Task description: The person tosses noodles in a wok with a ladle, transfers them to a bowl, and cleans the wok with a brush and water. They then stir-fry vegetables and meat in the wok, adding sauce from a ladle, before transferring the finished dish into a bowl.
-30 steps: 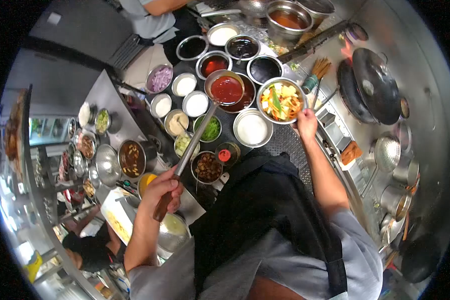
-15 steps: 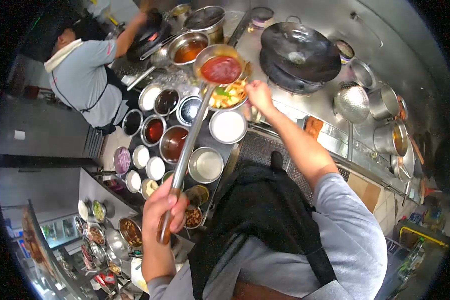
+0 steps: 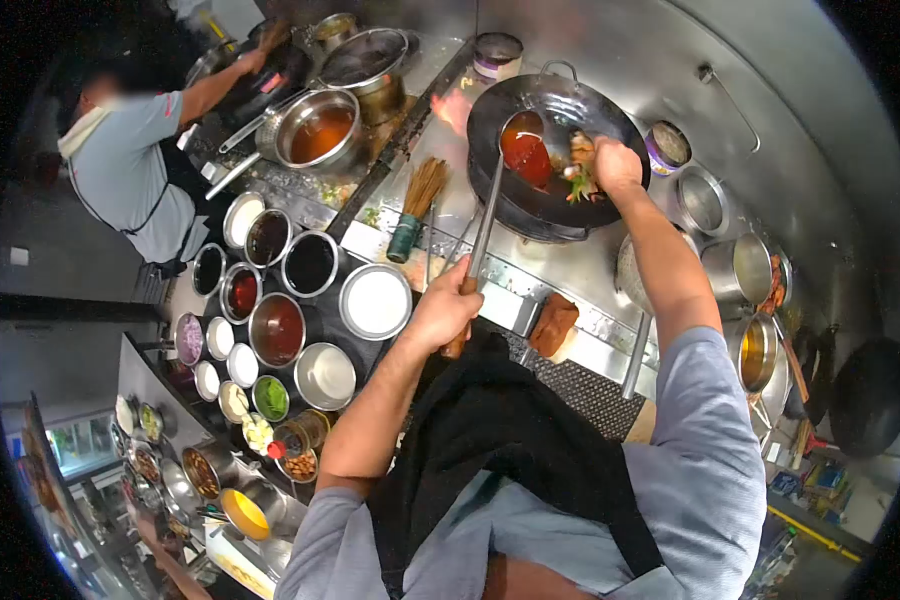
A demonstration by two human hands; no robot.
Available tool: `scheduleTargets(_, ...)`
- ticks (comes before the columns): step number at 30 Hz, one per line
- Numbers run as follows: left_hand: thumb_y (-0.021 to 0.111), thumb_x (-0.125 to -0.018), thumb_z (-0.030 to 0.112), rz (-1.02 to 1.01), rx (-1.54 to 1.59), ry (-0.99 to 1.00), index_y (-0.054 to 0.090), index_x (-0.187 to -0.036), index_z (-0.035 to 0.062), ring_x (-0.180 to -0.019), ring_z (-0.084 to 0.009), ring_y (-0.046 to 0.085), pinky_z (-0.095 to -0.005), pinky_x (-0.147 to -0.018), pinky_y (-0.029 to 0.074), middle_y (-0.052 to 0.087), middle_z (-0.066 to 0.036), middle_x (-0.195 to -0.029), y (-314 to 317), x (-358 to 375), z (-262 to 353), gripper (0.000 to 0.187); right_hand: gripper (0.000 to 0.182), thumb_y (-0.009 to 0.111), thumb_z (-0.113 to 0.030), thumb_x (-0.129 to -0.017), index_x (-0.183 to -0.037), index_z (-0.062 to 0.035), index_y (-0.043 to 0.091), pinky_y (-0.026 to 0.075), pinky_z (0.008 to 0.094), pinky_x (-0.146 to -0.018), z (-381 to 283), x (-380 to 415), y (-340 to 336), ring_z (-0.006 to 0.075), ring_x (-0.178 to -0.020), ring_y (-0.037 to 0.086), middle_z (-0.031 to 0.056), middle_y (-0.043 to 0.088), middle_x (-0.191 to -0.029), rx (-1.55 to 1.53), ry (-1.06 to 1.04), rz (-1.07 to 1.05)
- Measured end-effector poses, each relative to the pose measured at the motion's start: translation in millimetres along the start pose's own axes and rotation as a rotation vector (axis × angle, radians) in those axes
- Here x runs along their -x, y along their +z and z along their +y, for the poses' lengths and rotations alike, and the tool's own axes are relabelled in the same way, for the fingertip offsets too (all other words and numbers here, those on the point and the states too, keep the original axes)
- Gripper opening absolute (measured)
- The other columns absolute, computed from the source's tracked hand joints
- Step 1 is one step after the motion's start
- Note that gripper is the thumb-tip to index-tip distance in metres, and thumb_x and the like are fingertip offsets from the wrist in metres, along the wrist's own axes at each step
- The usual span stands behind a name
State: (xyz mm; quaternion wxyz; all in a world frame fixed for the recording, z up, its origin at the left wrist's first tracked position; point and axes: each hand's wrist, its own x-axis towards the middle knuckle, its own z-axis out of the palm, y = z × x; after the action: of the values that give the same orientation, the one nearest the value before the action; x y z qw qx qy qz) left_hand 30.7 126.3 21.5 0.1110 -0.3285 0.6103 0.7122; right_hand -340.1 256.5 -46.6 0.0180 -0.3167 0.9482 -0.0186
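My left hand (image 3: 448,308) is wrapped around the wooden-ended handle of a long metal ladle (image 3: 487,222). The ladle's cup is tilted over the left part of a black wok (image 3: 500,110), with red sauce (image 3: 527,160) in and beneath it. Above the wok's right side, my right hand (image 3: 618,166) is closed on what appears to be the vegetable bowl, mostly hidden by the hand and food. Cut vegetables (image 3: 582,180) in orange, green and white are beside the fingers, inside the wok's rim.
Several containers of sauces and seasonings, including a bowl of white powder (image 3: 375,302), stand at left. A bamboo brush (image 3: 417,208) lies near the wok. Metal pots (image 3: 738,268) and a perforated ladle's handle (image 3: 637,355) are at right. A co-worker (image 3: 135,165) stands at far left.
Both hands have moved from above the sauce containers to the wok. The ladle has tipped, and the vegetables have gone from beside the sauces to inside the wok's rim. My view has shifted right.
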Motion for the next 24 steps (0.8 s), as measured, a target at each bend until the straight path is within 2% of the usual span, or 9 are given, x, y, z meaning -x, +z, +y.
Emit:
scheduleTargets(3,0.062,-0.084,0.012,0.137,-0.420,0.117,0.032,-0.150,0.0069,-0.056,-0.0206,0.060,-0.0328,-0.054,0.049,0.063,-0.009,-0.076,9.5,-24.4,-25.6,0.073,0.017,0.051,-0.011,-0.088,-0.096,-0.0062,0.065,0.057,0.0442,-0.075,16.1,-16.3,2.9,0.0353,-0.087,0.070,0.0189,0.070,-0.098,0.085,-0.121,0.059)
scheduleTargets(6,0.064,-0.081,0.017,0.232,-0.720,0.091,0.037,-0.148,0.0104,-0.089,-0.0382,0.067,-0.0408,-0.083,0.052,0.067,-0.024,-0.100,26.3,-21.0,6.6,0.072,0.012,0.051,-0.009,-0.086,-0.088,-0.0076,0.062,0.058,0.0425,-0.061,34.4,-33.1,4.6,0.0329,-0.073,0.070,0.0153,0.069,-0.086,0.081,-0.173,0.300)
scheduleTargets(8,0.063,-0.081,0.016,0.243,-0.756,0.103,0.039,-0.146,0.0087,-0.089,-0.0382,0.066,-0.0429,-0.081,0.052,0.068,-0.022,-0.097,34.8,-26.2,19.7,0.069,0.010,0.051,-0.009,-0.085,-0.086,-0.0081,0.061,0.058,0.0426,-0.059,39.6,-38.8,0.5,0.0321,-0.070,0.070,0.0144,0.068,-0.083,0.051,-0.145,0.371)
scheduleTargets(11,0.063,-0.080,0.016,0.277,-0.791,0.159,0.043,-0.143,0.0074,-0.085,-0.0387,0.067,-0.0461,-0.078,0.052,0.069,-0.020,-0.093,43.5,-42.7,20.4,0.066,0.008,0.053,-0.010,-0.084,-0.084,-0.0095,0.060,0.057,0.0423,-0.056,49.2,-42.2,13.0,0.0312,-0.066,0.070,0.0136,0.067,-0.079,0.092,-0.400,0.387)
scheduleTargets(15,0.059,-0.080,0.013,0.318,-0.984,0.226,0.044,-0.143,0.0087,-0.083,-0.0401,0.067,-0.0495,-0.076,0.052,0.069,-0.021,-0.091,49.6,-78.7,20.8,0.065,0.006,0.054,-0.011,-0.082,-0.081,-0.0124,0.059,0.056,0.0388,-0.052,73.2,-51.1,-12.4,0.0278,-0.060,0.068,0.0119,0.067,-0.076,0.190,-0.295,0.562)
scheduleTargets(19,0.049,-0.084,0.011,0.353,-1.147,0.259,0.041,-0.145,0.0119,-0.082,-0.0396,0.068,-0.0509,-0.075,0.053,0.070,-0.021,-0.092,49.7,-128.6,10.1,0.062,0.010,0.061,-0.018,-0.080,-0.078,-0.0091,0.059,0.054,0.0488,-0.065,84.5,-43.8,-49.7,0.0392,-0.069,0.066,0.0175,0.067,-0.080,-0.043,-0.040,0.698)
scheduleTargets(20,0.045,-0.088,0.010,0.297,-1.183,0.189,0.039,-0.147,0.0137,-0.092,-0.0379,0.068,-0.0489,-0.078,0.053,0.068,-0.022,-0.103,48.5,-134.3,10.9,0.059,0.015,0.064,-0.022,-0.078,-0.081,-0.0073,0.061,0.051,0.0515,-0.070,93.4,-45.4,-50.3,0.0445,-0.076,0.063,0.0202,0.067,-0.083,-0.164,0.008,0.758)
scheduleTargets(21,0.045,-0.088,0.010,0.315,-1.168,0.199,0.039,-0.147,0.0137,-0.092,-0.0379,0.068,-0.0489,-0.078,0.053,0.068,-0.022,-0.103,48.0,-141.7,-1.0,0.059,0.016,0.063,-0.021,-0.077,-0.083,-0.0065,0.064,0.052,0.0495,-0.070,90.8,-42.8,-56.4,0.0444,-0.076,0.064,0.0211,0.067,-0.083,-0.321,0.214,0.751)
scheduleTargets(24,0.056,-0.090,0.025,0.480,-1.154,0.423,0.045,-0.143,0.0171,-0.088,-0.0342,0.064,-0.0481,-0.077,0.052,0.063,-0.017,-0.100,44.7,-150.4,-49.0,0.056,0.019,0.064,-0.019,-0.077,-0.085,-0.0018,0.063,0.048,0.0427,-0.063,87.9,-20.3,-69.0,0.0276,-0.063,0.059,0.0155,0.063,-0.070,-0.572,0.142,0.888)
